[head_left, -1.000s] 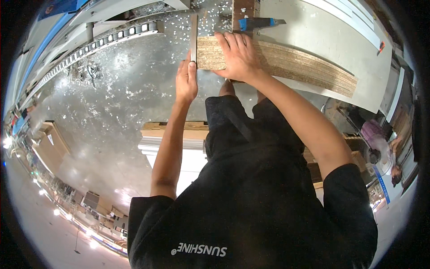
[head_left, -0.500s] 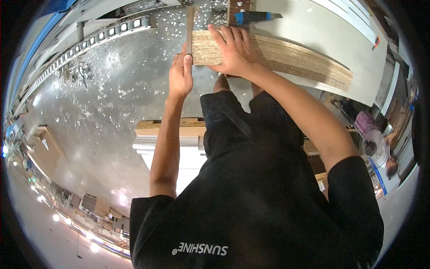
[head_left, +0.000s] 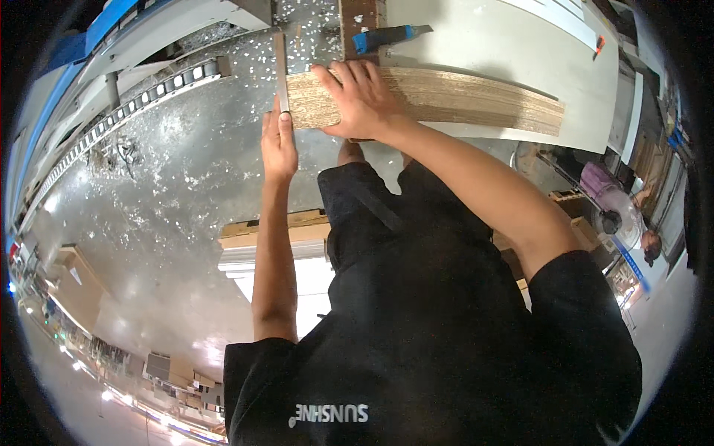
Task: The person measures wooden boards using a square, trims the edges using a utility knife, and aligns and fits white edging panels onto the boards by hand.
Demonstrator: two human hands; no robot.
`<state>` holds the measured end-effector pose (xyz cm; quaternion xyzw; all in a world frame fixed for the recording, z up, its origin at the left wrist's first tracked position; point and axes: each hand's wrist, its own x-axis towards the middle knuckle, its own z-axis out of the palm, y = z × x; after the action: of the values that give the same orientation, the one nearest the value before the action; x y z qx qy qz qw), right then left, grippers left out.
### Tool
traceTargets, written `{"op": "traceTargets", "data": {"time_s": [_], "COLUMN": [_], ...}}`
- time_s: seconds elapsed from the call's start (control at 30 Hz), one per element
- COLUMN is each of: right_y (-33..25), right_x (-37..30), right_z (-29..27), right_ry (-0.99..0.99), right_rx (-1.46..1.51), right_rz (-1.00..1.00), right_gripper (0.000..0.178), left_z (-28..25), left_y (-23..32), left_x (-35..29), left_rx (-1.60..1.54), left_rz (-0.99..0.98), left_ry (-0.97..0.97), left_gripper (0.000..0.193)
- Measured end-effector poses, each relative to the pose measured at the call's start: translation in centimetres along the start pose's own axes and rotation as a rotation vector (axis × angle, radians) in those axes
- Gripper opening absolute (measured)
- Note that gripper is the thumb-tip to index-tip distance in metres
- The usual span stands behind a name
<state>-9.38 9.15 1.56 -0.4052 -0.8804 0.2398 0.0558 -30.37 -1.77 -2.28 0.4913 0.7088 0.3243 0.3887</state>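
My left hand (head_left: 280,149) is closed around the near end of a long flat file (head_left: 280,63), thumb on top. The file lies across the left end of a stack of chipboard strips (head_left: 468,97), seemingly touching their ends. My right hand (head_left: 361,97) grips the stack near that end, fingers spread over it and the thumb at the near side. The strips run off to the right, over a pale board (head_left: 491,44). Beyond my right hand lies a blue-and-black handled tool (head_left: 383,39) with a pointed grey tip.
White chips litter the grey floor (head_left: 171,186) on the left. A roller rail (head_left: 134,104) runs along the far left. Stacked white panels (head_left: 286,271) stand beside my left forearm. Another person (head_left: 621,204) is at the right, near long boards. Cardboard (head_left: 74,290) lies at the lower left.
The hands, file, strips and pale board all appear shifted left and slightly lower in the view. My grip on the file and the stack looks the same.
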Motion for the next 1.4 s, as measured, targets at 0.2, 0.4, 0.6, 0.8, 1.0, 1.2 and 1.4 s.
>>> {"op": "traceTargets", "data": {"time_s": [0.2, 0.4, 0.6, 0.8, 1.0, 1.2, 1.4], "right_y": [0.0, -0.3, -1.0, -1.0, -0.9, -0.6, -1.2], "right_x": [0.0, 0.3, 0.8, 0.7, 0.8, 0.8, 0.9], "right_z": [0.3, 0.4, 0.0, 0.3, 0.0, 0.5, -0.1], "right_ry": [0.003, -0.025, -0.050, -0.069, -0.071, -0.034, -0.033], "right_rx": [-0.001, -0.020, -0.079, -0.167, -0.175, -0.135, -0.085], "right_rz": [0.005, 0.039, 0.028, 0.030, -0.009, 0.010, 0.009], "right_gripper": [0.114, 0.114, 0.115, 0.125, 0.128, 0.120, 0.117], "left_z": [-0.9, 1.0, -0.4, 0.2, 0.2, 0.6, 1.0], "left_y": [-0.9, 0.0, 2.3, 1.1, 1.5, 1.7, -0.2], "left_x": [1.4, 3.1, 3.2, 3.4, 3.4, 3.3, 2.6], "left_rx": [-0.131, -0.299, -0.560, -0.538, -0.564, -0.599, -0.493], "left_rz": [-0.084, -0.122, -0.295, -0.250, -0.272, -0.270, -0.199], "left_ry": [-0.027, -0.036, -0.196, -0.180, -0.187, -0.177, -0.103], "left_gripper": [0.057, 0.065, 0.072, 0.073, 0.075, 0.074, 0.071]}}
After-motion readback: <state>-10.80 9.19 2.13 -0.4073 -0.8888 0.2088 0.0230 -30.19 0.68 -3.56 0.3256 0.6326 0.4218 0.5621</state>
